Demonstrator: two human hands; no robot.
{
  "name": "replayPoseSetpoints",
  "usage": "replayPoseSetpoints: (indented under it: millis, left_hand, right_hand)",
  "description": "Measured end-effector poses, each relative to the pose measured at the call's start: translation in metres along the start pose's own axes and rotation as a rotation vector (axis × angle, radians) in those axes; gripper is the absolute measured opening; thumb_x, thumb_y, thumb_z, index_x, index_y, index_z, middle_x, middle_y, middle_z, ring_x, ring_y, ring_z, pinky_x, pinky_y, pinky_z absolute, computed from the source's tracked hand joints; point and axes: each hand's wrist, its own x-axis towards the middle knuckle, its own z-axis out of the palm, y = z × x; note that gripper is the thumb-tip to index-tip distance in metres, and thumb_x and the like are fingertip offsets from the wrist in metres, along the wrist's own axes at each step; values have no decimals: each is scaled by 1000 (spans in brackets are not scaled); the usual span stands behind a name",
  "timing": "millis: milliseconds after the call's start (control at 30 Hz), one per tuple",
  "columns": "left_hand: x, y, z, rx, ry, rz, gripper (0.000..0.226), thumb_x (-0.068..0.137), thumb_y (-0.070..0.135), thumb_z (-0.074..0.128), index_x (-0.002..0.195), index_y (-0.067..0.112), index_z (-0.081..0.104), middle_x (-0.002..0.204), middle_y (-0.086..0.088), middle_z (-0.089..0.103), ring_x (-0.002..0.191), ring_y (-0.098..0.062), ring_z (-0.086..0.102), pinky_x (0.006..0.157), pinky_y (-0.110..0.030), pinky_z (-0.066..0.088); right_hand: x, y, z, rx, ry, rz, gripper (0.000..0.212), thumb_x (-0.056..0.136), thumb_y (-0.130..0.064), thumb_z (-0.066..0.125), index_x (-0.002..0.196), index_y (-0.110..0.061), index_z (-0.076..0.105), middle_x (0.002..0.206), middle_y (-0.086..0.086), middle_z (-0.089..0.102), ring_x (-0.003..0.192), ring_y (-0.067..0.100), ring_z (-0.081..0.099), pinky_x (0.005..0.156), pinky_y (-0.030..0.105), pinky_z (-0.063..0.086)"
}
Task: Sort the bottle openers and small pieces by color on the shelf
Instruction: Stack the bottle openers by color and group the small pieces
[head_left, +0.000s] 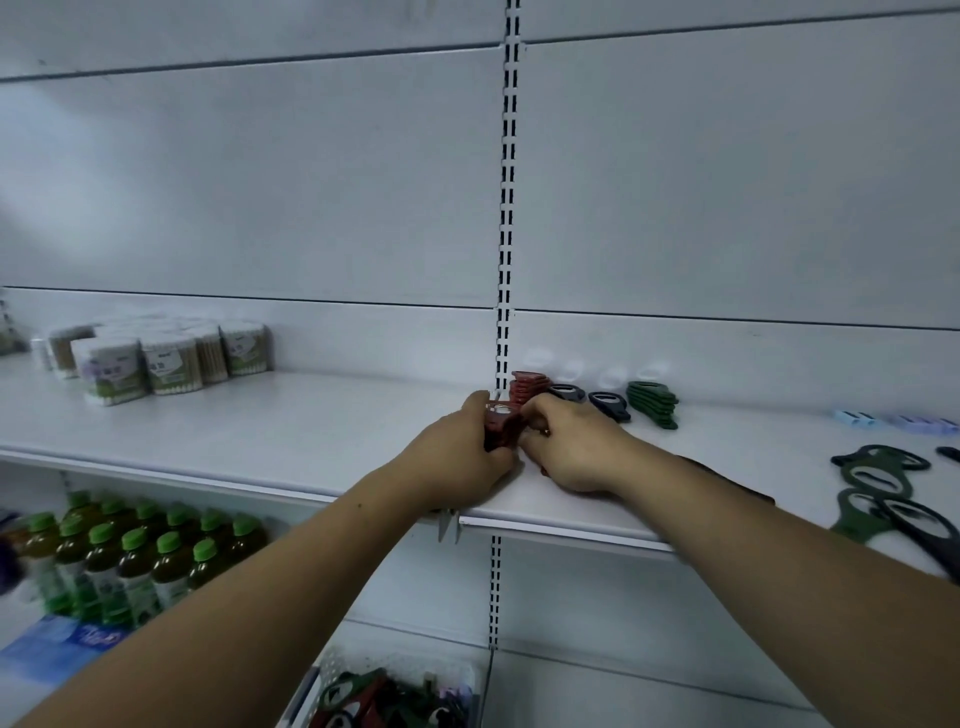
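Both hands meet at mid-shelf (260, 431). The left hand (462, 452) is clenched round a bunch of red bottle openers (501, 423); the right hand (571, 447) is curled against the bunch's right side and appears to pinch it too. The bunch stands on edge, long axis running front to back, just in front of the red stack (527, 387) at the back wall. So the target lies straight ahead of the hands, a touch right, and the right hand is nearer. Right of the red stack: dark grey openers (610, 405), then a green stack (652, 405). Far right of it, loose green and black openers (878, 478) lie unsorted. Likely next: push the bunch back against the red stack.
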Motion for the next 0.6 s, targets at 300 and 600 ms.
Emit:
replayPoseSetpoints:
  millis: [300,600]
  left_hand:
    - [2,0,-2,-54,-31,-17,33,86,34,62,115,21,54,106,2,63,92,-18,55,77,-27,41]
    - [-2,7,-6,-28,-105,-51,58,95,25,46,148,16,23,140,-6,48,120,-23,47,85,-21,31]
  right_hand:
    - [1,1,2,-65,-32,0,37,97,-37,43,133,-28,41,135,0,53,124,23,48,104,42,35]
    - [-1,5,1,-28,-31,-18,37,98,-35,43,134,-28,41,137,-1,52,125,21,47,104,39,36]
